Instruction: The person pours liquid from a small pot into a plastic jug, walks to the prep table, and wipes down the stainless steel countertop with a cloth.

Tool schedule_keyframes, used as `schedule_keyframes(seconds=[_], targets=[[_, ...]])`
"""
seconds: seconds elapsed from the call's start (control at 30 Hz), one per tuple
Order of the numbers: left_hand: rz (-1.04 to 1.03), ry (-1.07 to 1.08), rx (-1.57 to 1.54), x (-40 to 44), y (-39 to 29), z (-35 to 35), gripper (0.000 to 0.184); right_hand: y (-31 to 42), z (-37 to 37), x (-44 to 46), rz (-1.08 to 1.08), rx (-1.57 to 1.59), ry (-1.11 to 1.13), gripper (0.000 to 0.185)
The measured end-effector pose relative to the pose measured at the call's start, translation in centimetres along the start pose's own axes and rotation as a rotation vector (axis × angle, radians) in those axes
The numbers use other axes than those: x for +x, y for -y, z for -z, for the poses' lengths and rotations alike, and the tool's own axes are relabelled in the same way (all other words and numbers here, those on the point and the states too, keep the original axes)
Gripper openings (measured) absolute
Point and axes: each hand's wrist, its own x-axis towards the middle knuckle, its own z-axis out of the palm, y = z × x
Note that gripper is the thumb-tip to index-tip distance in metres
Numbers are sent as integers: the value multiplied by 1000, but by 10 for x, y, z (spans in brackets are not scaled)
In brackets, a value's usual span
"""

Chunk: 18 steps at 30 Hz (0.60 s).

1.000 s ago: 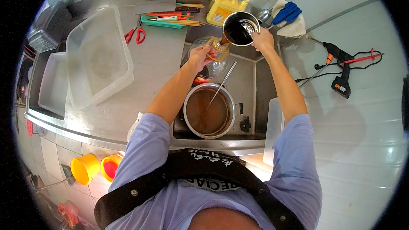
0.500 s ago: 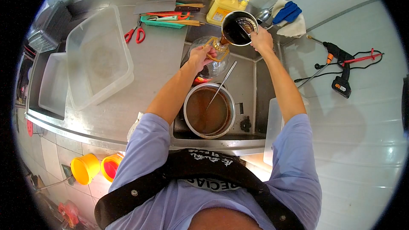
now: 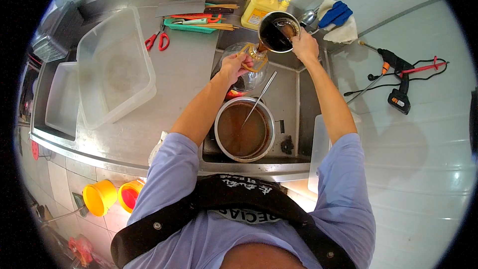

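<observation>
Right hand [image 3: 305, 49] has a metal cup [image 3: 277, 34], fingers closed at its right side; cannot tell if that's a handle or the wall. Cup is over the far part of the sink [image 3: 286, 82], tipped left: mouth faces up and toward the left hand, base end hidden behind the rim. Its long axis slants and looks strongly foreshortened from overhead. Dark liquid inside, brown stream [image 3: 259, 48] leaving the left lip at the neck of a clear jug [image 3: 244, 84].

Left hand [image 3: 237, 67] is closed around the jug's yellow handle [image 3: 260, 65], which loops out by the neck. Jug stands in the sink, neck up, long axis roughly toward the camera; exact lean cannot be told. Jug is left of and below the cup, partly covered by the left hand.

Nearer the body, metal pot [image 3: 217, 127] sits in the sink, opening up, brown liquid [image 3: 233, 132] in it. Long thin metal utensil handle [image 3: 260, 99] rests on the pot's far rim, running diagonally: upper end far right, lower end near left in the liquid.

Yellow pump bottle [image 3: 259, 12] is just beyond the cup, pump toward the right. Red-handled scissors [image 3: 164, 41] lie on the left counter [image 3: 184, 72], handles toward the person, beside a green basket [image 3: 193, 29].
</observation>
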Motion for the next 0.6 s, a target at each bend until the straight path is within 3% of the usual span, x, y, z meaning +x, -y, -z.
schedule_keyframes(seconds=[0.2,0.4,0.6], targets=[[0,3,-13,3,2,1,18,1,-3,-4,62,-62,-55,44],[4,-11,-5,-1,0,-1,17,-2,-10,-1,-18,25,47,41],[5,-11,-3,0,1,0,16,-12,-21,5,51,94,-5,30]])
